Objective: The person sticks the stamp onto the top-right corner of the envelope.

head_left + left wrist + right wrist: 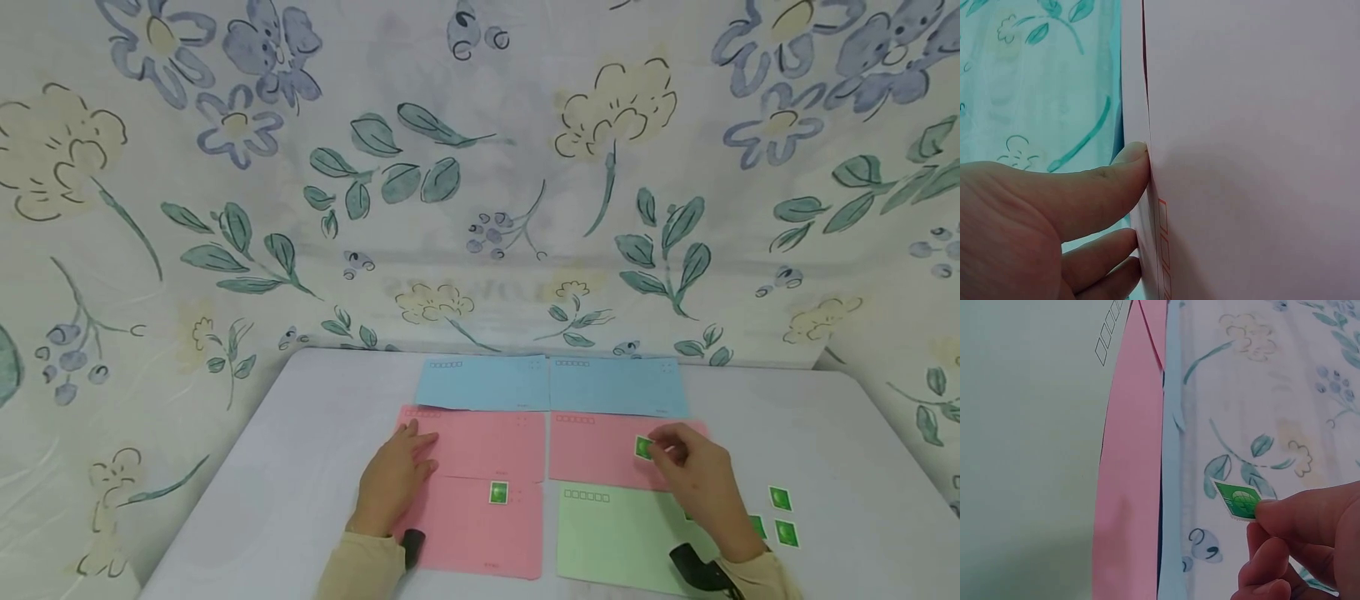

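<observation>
The right hand (701,473) pinches a green stamp (642,447) over the right pink envelope (600,450), gripping one edge, presumably to keep most of its face clear. The left hand (390,483) lies with fingers extended at the left edge of the left pink envelope (487,446), likely steadying it; whether it presses or merely rests is hard to tell. Nearer, another pink envelope (472,537) bears a stuck or laid stamp (498,492) towards its far right corner. Loose stamps (780,498) lie right of the green envelope (611,533), probably for easy reach.

White table (247,467); blue, pink, green envelopes (480,529); stamps (780,498)
</observation>
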The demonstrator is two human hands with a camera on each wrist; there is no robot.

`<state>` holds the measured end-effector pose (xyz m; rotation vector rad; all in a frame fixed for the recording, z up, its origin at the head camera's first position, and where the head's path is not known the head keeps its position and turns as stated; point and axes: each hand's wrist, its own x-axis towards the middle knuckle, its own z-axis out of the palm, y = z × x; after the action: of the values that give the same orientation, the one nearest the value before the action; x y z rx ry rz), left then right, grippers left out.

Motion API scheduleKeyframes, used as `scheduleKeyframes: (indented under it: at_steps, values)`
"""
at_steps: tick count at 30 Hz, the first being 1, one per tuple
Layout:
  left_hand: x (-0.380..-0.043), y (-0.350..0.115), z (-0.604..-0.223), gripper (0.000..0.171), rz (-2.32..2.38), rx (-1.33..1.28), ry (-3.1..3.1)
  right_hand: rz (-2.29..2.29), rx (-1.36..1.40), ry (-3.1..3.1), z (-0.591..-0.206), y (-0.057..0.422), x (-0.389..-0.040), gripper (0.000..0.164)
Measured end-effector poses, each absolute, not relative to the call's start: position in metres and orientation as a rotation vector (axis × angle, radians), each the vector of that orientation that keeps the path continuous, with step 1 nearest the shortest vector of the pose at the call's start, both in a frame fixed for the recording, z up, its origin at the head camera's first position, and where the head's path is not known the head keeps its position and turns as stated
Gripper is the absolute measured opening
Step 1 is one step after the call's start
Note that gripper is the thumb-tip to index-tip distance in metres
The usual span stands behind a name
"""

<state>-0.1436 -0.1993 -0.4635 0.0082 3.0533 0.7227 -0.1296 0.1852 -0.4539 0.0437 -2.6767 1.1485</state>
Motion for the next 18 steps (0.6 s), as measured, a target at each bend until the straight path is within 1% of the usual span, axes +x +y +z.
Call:
scheduleKeyframes:
  at_steps: [18]
  values:
    - [-0.142, -0.198, -0.461, 0.042, 0.730, -0.004, 3.045, 1.197, 0.141, -2.585, -0.455, 0.160, -0.139, 0.011]
